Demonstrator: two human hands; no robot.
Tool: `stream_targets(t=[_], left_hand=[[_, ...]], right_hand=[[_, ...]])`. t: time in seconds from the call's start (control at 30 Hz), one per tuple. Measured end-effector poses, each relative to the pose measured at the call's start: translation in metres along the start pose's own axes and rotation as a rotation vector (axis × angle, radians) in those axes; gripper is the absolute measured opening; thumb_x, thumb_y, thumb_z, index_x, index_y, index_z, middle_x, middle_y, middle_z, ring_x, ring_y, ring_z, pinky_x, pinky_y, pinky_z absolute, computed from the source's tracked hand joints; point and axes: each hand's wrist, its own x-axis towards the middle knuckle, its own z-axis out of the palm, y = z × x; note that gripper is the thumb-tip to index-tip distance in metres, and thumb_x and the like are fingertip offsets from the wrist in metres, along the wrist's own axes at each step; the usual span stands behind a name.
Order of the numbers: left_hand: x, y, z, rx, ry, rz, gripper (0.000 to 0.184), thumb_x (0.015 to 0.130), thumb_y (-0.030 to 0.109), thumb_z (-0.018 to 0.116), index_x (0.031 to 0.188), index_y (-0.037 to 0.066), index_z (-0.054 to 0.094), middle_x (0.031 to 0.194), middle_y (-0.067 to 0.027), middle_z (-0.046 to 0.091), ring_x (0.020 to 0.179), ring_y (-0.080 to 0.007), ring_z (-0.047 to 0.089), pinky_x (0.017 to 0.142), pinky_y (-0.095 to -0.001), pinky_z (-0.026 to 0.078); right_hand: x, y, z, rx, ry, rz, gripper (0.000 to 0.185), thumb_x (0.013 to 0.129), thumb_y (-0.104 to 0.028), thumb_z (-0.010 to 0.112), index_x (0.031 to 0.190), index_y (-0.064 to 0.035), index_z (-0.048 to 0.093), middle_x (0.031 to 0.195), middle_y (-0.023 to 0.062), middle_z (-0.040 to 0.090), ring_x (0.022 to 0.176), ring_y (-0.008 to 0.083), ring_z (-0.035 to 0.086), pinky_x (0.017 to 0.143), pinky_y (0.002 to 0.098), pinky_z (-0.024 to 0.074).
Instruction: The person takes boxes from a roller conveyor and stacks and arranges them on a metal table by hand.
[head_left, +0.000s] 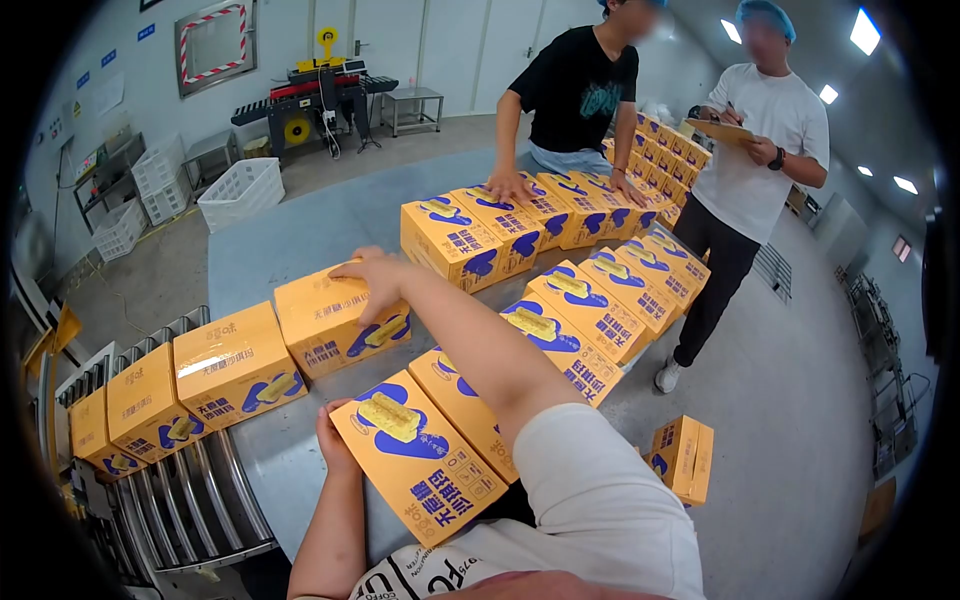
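Note:
My right hand (pixel 375 283) lies with its fingers spread on the top and near edge of a yellow box (pixel 315 310), at the right end of a line of boxes. The left hand (pixel 335 438) is against the left side of another yellow box (pixel 410 450) close to my body; its fingers are partly hidden behind the box. Blue shapes and a snack picture are printed on that box. Beside it stands a further box (pixel 460 405), partly covered by my right forearm. More boxes (pixel 572 320) continue in a row toward the upper right.
Yellow boxes (pixel 140 395) stand on a roller conveyor (pixel 205 495) at left. Across the metal table (pixel 300 215), a person in black (pixel 575 95) touches another box row (pixel 455 240). A person in white (pixel 755 150) holds a clipboard (pixel 722 130). One box (pixel 682 458) sits lower right.

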Motion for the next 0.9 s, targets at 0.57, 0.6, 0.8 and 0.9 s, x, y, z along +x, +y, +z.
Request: stream_targets(t=[0.57, 0.6, 0.8, 0.9], left_hand=[[0.002, -0.004, -0.006, -0.028, -0.011, -0.003, 0.057, 0.110, 0.045, 0.032, 0.108, -0.002, 0.064, 0.099, -0.0156, 0.073, 0.091, -0.0245, 0.070, 0.086, -0.0378, 0.057], [0.003, -0.004, -0.008, -0.023, -0.014, 0.000, 0.057, 0.110, 0.044, 0.032, 0.107, -0.002, 0.064, 0.099, -0.0157, 0.073, 0.091, -0.0244, 0.070, 0.086, -0.0376, 0.057], [0.004, -0.005, -0.007, -0.014, -0.048, 0.010, 0.057, 0.110, 0.044, 0.032, 0.106, -0.003, 0.065, 0.099, -0.0160, 0.073, 0.091, -0.0240, 0.070, 0.087, -0.0367, 0.056], [0.006, -0.007, -0.010, 0.005, -0.035, -0.001, 0.058, 0.109, 0.045, 0.033, 0.106, -0.003, 0.065, 0.099, -0.0161, 0.073, 0.091, -0.0243, 0.070, 0.087, -0.0376, 0.056]], right_hand=[[0.007, -0.057, 0.007, -0.452, -0.148, 0.432, 0.058, 0.094, -0.023, 0.064, 0.151, -0.0142, 0.055, 0.172, 0.0219, 0.014, 0.149, 0.0601, 0.025, 0.113, 0.0704, 0.0375], [0.009, -0.054, 0.007, -0.450, -0.148, 0.468, 0.058, 0.093, -0.023, 0.063, 0.150, -0.0124, 0.056, 0.172, 0.0226, 0.014, 0.149, 0.0595, 0.026, 0.112, 0.0695, 0.0395], [0.010, -0.030, 0.019, -0.540, -0.001, 0.147, 0.102, 0.074, -0.045, 0.087, 0.160, -0.0156, 0.040, 0.170, 0.0267, 0.019, 0.156, 0.0463, 0.021, 0.123, 0.0605, 0.0266], [0.014, -0.036, 0.032, -0.269, 0.045, -0.148, 0.134, 0.058, -0.046, 0.097, 0.166, -0.0164, 0.023, 0.168, 0.0291, 0.021, 0.157, 0.0429, 0.020, 0.126, 0.0502, 0.0239]])
